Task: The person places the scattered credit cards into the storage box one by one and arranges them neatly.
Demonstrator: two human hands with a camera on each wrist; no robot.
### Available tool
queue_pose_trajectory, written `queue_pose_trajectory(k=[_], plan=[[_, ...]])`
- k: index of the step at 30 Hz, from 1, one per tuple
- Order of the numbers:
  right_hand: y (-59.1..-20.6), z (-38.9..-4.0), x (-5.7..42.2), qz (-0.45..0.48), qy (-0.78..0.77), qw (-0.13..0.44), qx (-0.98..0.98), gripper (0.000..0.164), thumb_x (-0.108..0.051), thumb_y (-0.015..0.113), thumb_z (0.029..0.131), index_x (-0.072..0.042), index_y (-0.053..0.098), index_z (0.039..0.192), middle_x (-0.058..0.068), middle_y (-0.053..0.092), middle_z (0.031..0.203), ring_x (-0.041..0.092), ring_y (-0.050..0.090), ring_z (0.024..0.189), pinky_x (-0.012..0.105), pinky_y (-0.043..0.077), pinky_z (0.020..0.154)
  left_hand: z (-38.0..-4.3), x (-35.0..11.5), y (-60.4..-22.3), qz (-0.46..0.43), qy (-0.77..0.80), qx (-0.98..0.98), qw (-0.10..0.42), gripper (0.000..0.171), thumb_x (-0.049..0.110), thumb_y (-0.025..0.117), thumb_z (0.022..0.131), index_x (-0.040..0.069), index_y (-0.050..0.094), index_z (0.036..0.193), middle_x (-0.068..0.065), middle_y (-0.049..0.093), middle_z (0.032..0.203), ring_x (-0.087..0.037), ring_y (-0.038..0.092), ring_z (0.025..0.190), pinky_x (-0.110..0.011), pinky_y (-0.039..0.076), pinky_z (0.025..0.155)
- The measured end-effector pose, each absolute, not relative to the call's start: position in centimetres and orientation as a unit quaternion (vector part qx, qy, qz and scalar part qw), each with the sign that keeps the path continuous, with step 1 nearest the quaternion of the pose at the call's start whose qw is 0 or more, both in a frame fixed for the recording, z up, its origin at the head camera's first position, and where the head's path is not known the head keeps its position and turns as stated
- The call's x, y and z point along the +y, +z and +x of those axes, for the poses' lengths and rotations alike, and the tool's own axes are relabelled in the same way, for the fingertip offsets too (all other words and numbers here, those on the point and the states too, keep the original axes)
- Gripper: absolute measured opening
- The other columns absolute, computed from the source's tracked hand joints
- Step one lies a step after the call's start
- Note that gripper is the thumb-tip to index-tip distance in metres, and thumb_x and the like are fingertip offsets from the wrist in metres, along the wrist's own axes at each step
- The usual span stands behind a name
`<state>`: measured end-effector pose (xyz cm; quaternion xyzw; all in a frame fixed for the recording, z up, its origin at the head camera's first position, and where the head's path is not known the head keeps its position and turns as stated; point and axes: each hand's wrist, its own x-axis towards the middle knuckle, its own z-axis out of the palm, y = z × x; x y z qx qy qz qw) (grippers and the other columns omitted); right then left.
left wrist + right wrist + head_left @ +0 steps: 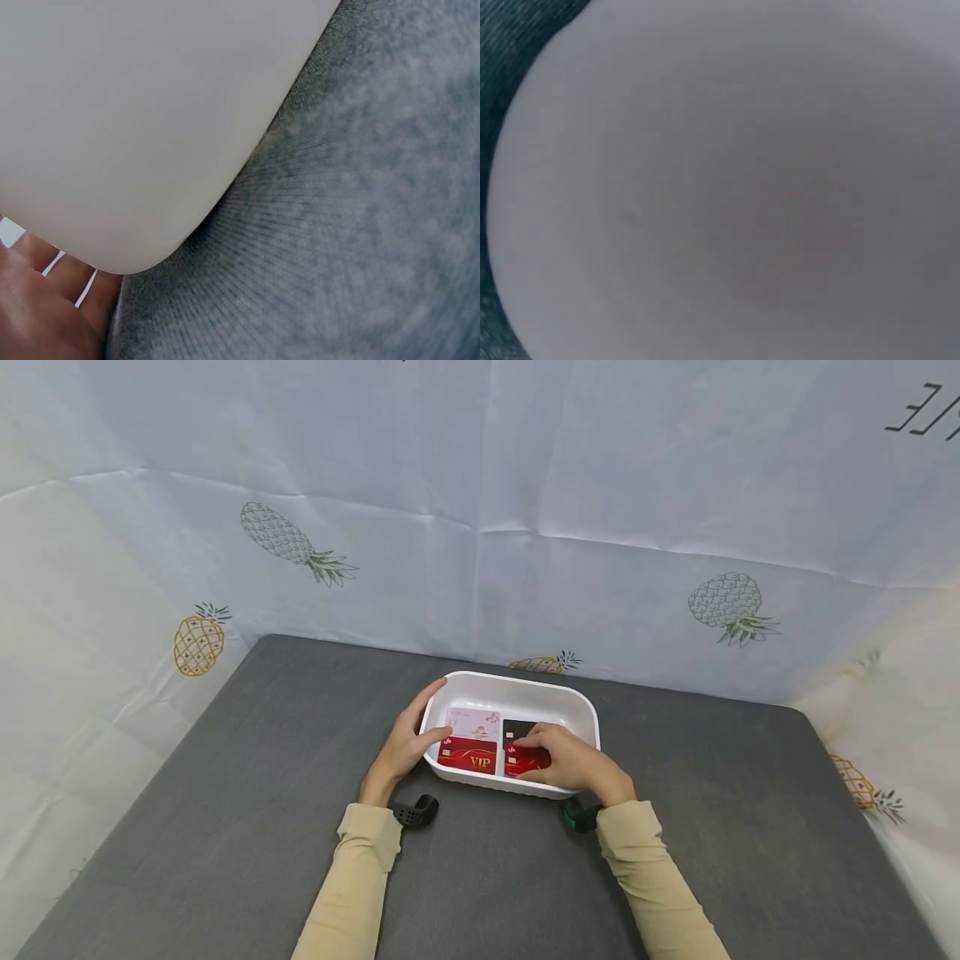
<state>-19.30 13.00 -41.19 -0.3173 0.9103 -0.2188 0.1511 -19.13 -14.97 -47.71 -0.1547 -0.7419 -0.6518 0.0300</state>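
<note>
A white plastic box (525,697) with rounded corners sits on the table, several cards lying in it. My left hand (401,745) grips its left end, thumb inside over the rim and fingers along the outer wall. Beside that thumb are a pink card (476,722) and, in front of it, a red VIP card (467,756). On the right half, my right hand (573,758) pinches another red card (517,763) between thumb and fingers, partly covering it. Behind that card shows a black card (516,727). The box's outer wall (705,180) fills most of the right wrist view.
The box stands near the back edge of a dark grey table (262,793). A pale curtain (420,577) with pineapple prints hangs behind and at the sides. Black bands (417,812) are worn at both wrists, close to the box's front.
</note>
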Motion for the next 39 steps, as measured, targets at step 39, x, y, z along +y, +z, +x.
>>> queue_pose_trajectory(k=[39], plan=[[-41.94,-19.41,12.51,-0.293,-0.293,0.131,0.901,0.049,-0.031,0.081,0.088,-0.006,0.071,0.129,0.009,0.068,0.11,0.018,0.057,0.096,0.032,0.05,0.082,-19.17,-15.06,-47.71,-0.151,-0.655,-0.74,0.027,0.074,0.007,0.061,0.09,0.009,0.035,0.159,-0.024,0.043,0.155,-0.04,0.05,0.128,-0.059,0.041,0.109]])
